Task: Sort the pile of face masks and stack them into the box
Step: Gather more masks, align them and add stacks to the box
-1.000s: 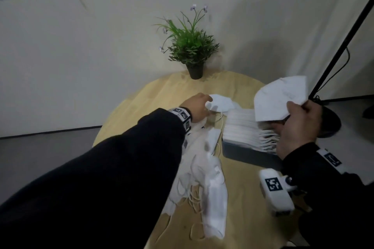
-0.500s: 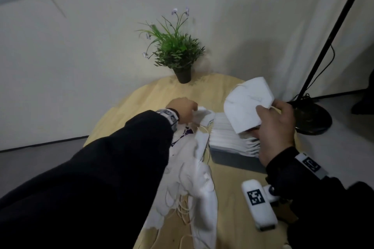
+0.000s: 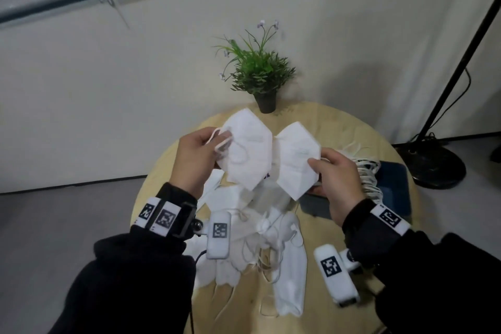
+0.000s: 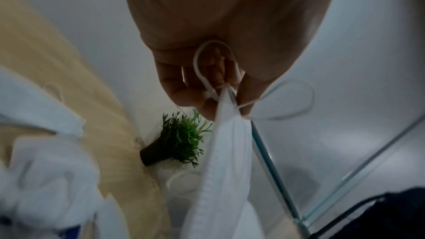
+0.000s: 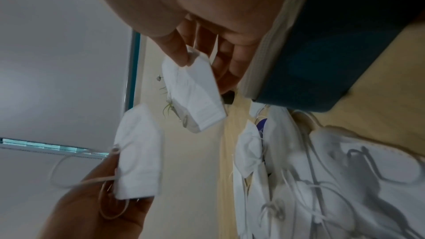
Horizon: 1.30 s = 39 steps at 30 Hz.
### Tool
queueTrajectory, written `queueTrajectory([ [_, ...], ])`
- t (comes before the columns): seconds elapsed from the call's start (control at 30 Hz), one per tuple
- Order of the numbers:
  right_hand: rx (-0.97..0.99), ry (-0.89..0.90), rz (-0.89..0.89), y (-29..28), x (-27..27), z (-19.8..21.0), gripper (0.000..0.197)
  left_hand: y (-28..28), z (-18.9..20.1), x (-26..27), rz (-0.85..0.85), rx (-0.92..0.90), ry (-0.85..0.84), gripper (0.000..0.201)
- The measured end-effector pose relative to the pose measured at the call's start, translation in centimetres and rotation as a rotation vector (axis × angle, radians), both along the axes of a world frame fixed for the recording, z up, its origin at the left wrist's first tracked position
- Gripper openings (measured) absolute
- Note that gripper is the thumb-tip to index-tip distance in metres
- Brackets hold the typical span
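Observation:
My left hand (image 3: pixel 200 154) pinches a white folded mask (image 3: pixel 246 149) by its left edge and ear loop, held up above the table. Thumb and fingers of my right hand (image 3: pixel 333 171) pinch a second white mask (image 3: pixel 296 160) beside it, the two masks nearly touching. In the left wrist view the mask (image 4: pixel 227 161) hangs edge-on from my fingers (image 4: pixel 184 88). The right wrist view shows both masks (image 5: pixel 193 90) (image 5: pixel 138 152). A loose pile of masks (image 3: pixel 260 238) lies on the table below. The dark blue box (image 3: pixel 393 187) holds a stack of masks at the right.
A potted plant (image 3: pixel 260 76) stands at the far edge of the round wooden table (image 3: pixel 339 122). A black lamp stand with a round base (image 3: pixel 433 165) is on the floor to the right. A wall runs close behind.
My left hand has lifted a mask from the pile and raised it. My right hand has brought its mask left from above the box, beside the other.

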State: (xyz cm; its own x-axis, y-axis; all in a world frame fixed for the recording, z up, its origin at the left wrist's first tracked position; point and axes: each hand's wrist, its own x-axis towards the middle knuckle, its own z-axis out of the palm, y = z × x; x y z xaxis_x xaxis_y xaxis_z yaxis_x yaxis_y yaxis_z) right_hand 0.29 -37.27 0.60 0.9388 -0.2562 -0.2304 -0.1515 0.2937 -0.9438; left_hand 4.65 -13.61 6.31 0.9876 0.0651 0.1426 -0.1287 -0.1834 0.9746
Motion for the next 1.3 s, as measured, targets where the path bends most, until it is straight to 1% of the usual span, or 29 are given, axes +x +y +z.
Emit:
queueTrajectory([
  [0.07, -0.006, -0.020, -0.025, 0.4, -0.1, 0.1, 0.017, 0.6, -1.1, 0.4, 0.048, 0.240, -0.034, 0.024],
  [0.13, -0.041, -0.045, -0.037, 0.5, -0.1, 0.0, 0.015, 1.3, -2.1, 0.6, 0.067, 0.510, -0.003, 0.020],
  [0.17, -0.052, -0.053, -0.032, 0.4, -0.1, 0.0, 0.015, 1.7, -2.7, 0.6, 0.049, 0.572, 0.058, 0.020],
  [0.2, -0.056, -0.055, -0.022, 0.2, -0.1, 0.0, 0.016, 2.0, -3.2, 0.6, 0.033, 0.579, 0.122, 0.021],
  [0.23, -0.059, -0.051, -0.007, 0.1, -0.1, -0.1, 0.018, 2.3, -3.4, 0.5, 0.044, 0.556, 0.174, 0.021],
  [0.27, -0.060, -0.045, 0.005, -0.1, -0.1, -0.1, 0.019, 2.6, -3.3, 0.3, 0.073, 0.508, 0.184, 0.020],
  [0.3, -0.057, -0.038, 0.008, -0.2, 0.0, -0.2, 0.019, 2.7, -2.8, 0.1, 0.119, 0.438, 0.160, 0.017],
  [0.37, -0.039, -0.028, -0.006, -0.4, 0.0, -0.1, 0.019, 2.7, -1.1, -0.5, 0.174, 0.190, 0.063, 0.015],
  [0.43, -0.011, -0.019, -0.020, -0.6, 0.1, 0.0, 0.016, 1.6, 0.6, -1.7, 0.119, -0.074, -0.001, 0.016],
  [0.47, 0.015, -0.009, -0.020, -0.6, 0.1, 0.1, 0.015, 0.6, 0.9, -2.2, 0.081, -0.139, 0.007, 0.014],
  [0.5, 0.047, -0.002, -0.010, -0.5, 0.1, 0.1, 0.015, -0.6, 0.9, -2.7, 0.053, -0.165, 0.036, 0.011],
  [0.6, 0.162, -0.038, 0.046, 0.0, -0.1, 0.5, 0.019, -4.0, -1.3, -3.7, 0.022, -0.118, 0.150, 0.014],
  [0.63, 0.180, -0.073, 0.064, 0.2, -0.3, 0.6, 0.020, -4.8, -2.1, -3.8, 0.017, -0.103, 0.190, 0.016],
  [0.67, 0.154, -0.118, 0.082, 0.2, -0.5, 0.7, 0.020, -5.3, -2.8, -3.9, 0.007, -0.080, 0.225, 0.014],
  [0.7, 0.077, -0.163, 0.097, 0.2, -0.6, 0.6, 0.022, -5.4, -3.3, -3.8, 0.002, -0.062, 0.247, 0.010],
  [0.73, -0.019, -0.196, 0.105, 0.0, -0.6, 0.5, 0.024, -5.3, -3.6, -3.7, 0.016, -0.042, 0.253, 0.014],
  [0.8, -0.190, -0.228, 0.132, -0.6, -0.6, 0.1, 0.028, -4.7, -3.8, -3.2, 0.107, 0.003, 0.194, 0.038],
  [0.87, -0.304, -0.231, 0.189, -1.1, -0.5, -0.1, 0.027, -4.0, -2.9, -3.3, 0.192, 0.054, 0.024, 0.055],
  [0.9, -0.348, -0.235, 0.219, -1.2, -0.5, -0.1, 0.026, -3.8, -2.4, -3.5, 0.159, 0.098, -0.094, 0.059],
  [0.93, -0.385, -0.249, 0.246, -1.2, -0.5, -0.1, 0.026, -3.8, -1.8, -3.7, 0.042, 0.191, -0.220, 0.060],
  [0.97, -0.427, -0.268, 0.274, -1.2, -0.7, 0.1, 0.025, -4.2, -1.2, -4.1, -0.126, 0.358, -0.312, 0.060],
  [1.0, -0.467, -0.294, 0.297, -1.0, -0.7, 0.1, 0.025, -4.8, -0.9, -4.4, -0.303, 0.571, -0.367, 0.062],
  [1.03, -0.498, -0.318, 0.309, -0.9, -0.8, 0.0, 0.025, -5.4, -1.2, -4.4, -0.452, 0.789, -0.381, 0.068],
  [1.07, -0.514, -0.328, 0.300, -0.7, -0.8, -0.1, 0.027, -5.8, -1.8, -4.3, -0.530, 0.946, -0.359, 0.073],
  [1.1, -0.499, -0.319, 0.275, -0.7, -1.0, -0.3, 0.028, -6.0, -2.2, -4.2, -0.516, 1.001, -0.312, 0.073],
  [1.13, -0.432, -0.299, 0.251, -0.6, -1.1, -0.3, 0.032, -5.9, -2.5, -3.8, -0.454, 0.973, -0.276, 0.068],
  [1.2, -0.245, -0.267, 0.242, -0.9, -1.2, -0.3, 0.046, -5.1, -3.0, -3.3, -0.337, 0.800, -0.214, 0.053],
  [1.23, -0.193, -0.254, 0.258, -1.2, -1.2, -0.2, 0.051, -4.7, -3.3, -3.2, -0.303, 0.664, -0.146, 0.045],
  [1.3, -0.144, -0.242, 0.331, -1.6, -1.0, 0.0, 0.047, -4.1, -3.7, -3.5, -0.258, 0.298, 0.054, 0.029],
])
